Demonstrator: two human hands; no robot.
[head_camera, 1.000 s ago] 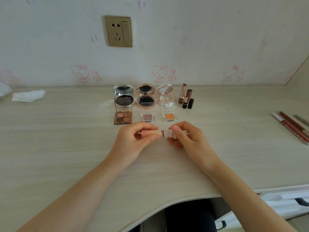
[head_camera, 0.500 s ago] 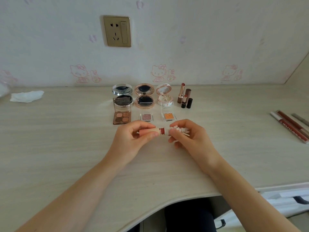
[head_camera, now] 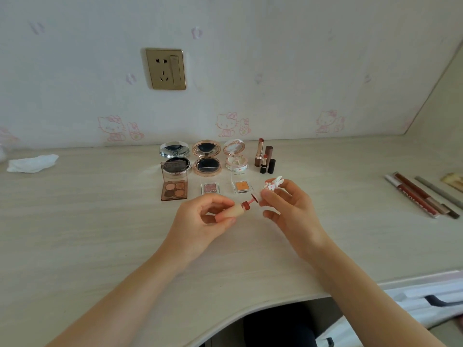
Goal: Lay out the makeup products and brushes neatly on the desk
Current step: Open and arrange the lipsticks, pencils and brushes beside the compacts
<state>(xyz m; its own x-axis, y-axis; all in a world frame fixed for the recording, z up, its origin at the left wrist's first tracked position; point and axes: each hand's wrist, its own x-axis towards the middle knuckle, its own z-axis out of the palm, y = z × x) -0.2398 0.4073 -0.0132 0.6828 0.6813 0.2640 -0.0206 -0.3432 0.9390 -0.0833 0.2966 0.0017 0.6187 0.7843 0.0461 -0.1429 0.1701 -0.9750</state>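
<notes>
My left hand (head_camera: 200,221) grips a small peach lip-tint tube (head_camera: 235,211) with a red neck, held above the middle of the desk. My right hand (head_camera: 288,209) pinches its white rabbit-topped cap (head_camera: 271,185), pulled free of the tube with the applicator tip (head_camera: 255,197) showing. Behind them stand three open round compacts (head_camera: 207,157), an eyeshadow palette (head_camera: 174,187), two small single eyeshadows (head_camera: 241,186) and two uncapped lipsticks (head_camera: 264,159) with their caps.
Several long lip pencils and pens (head_camera: 423,195) lie at the desk's right side. A crumpled white tissue (head_camera: 31,163) sits far left. A wall socket (head_camera: 166,68) is above. The desk's front edge (head_camera: 225,319) curves in front of me.
My hands have pulled apart: the cap has come off the tube, and my right hand has lifted it up and to the right.
</notes>
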